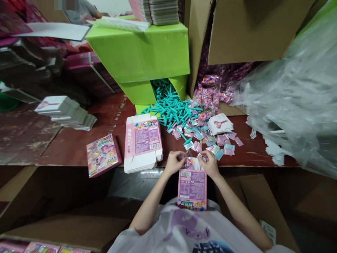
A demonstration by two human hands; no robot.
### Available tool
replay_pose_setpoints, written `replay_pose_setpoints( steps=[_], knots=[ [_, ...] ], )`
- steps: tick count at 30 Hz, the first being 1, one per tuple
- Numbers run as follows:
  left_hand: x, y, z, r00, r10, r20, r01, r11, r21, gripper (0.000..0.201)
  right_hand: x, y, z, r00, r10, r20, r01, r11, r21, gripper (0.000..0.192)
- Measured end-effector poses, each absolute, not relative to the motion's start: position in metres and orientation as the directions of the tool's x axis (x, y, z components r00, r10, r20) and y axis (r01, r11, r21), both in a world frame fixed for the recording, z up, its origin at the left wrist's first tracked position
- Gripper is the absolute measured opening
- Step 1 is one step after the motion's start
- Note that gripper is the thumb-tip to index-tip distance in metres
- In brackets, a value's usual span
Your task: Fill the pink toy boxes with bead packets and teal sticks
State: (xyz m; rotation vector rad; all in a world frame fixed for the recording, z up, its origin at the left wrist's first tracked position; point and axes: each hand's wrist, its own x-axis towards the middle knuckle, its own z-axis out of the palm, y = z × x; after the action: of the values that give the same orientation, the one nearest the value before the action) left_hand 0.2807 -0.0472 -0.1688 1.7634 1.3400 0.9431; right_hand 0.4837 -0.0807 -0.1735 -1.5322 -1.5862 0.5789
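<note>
Hands meet low in the frame's centre, left hand [173, 162] and right hand [210, 164] with fingers pinching the open top of a pink carton [192, 189] held just off the tabletop [79, 144] edge, below scattered sachets [210, 140].

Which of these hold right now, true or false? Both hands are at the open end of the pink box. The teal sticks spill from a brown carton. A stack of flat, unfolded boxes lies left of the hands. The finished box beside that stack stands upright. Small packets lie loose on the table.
1. True: the left hand and right hand are both at the open top of the pink box.
2. False: the teal sticks spill from the green carton.
3. True: the stack of flat boxes lies left of the hands.
4. False: the finished box lies flat.
5. True: the small packets lie loose on the table.
</note>
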Motion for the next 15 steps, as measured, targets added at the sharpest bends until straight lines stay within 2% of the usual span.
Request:
replay_pose_setpoints(
  steps=[3,7,9,11,13,14,15],
  knots=[
    [0.283,-0.044,-0.173,0.166,0.979,0.118,0.422,-0.179,0.889,0.013,0.479,-0.073,-0.166,0.030,0.977,0.211,0.569,0.157,-0.808,0.017],
    [0.282,-0.045,-0.169,0.201,0.974,0.101,0.413,-0.178,0.893,0.019,0.475,-0.075,-0.166,-0.048,0.997,0.068,0.536,0.083,-0.840,0.019],
    [0.278,-0.051,-0.162,0.317,0.943,0.100,0.435,-0.239,0.868,0.018,0.478,-0.083,-0.172,-0.094,0.990,0.103,0.614,0.140,-0.777,0.020],
    [0.274,-0.062,-0.158,0.449,0.886,0.112,0.493,-0.350,0.796,0.021,0.479,-0.097,-0.182,-0.100,0.974,0.203,0.682,0.216,-0.699,0.021],
    [0.273,-0.077,-0.161,0.496,0.859,0.127,0.562,-0.429,0.707,0.024,0.478,-0.113,-0.193,0.062,0.956,0.288,0.667,0.175,-0.724,0.013],
    [0.273,-0.085,-0.167,0.437,0.886,0.154,0.602,-0.416,0.682,0.025,0.475,-0.121,-0.199,0.186,0.937,0.295,0.623,0.119,-0.773,0.012],
    [0.275,-0.094,-0.174,0.309,0.930,0.197,0.632,-0.356,0.689,0.025,0.472,-0.128,-0.204,0.306,0.912,0.273,0.559,0.060,-0.827,0.015]
  ],
)
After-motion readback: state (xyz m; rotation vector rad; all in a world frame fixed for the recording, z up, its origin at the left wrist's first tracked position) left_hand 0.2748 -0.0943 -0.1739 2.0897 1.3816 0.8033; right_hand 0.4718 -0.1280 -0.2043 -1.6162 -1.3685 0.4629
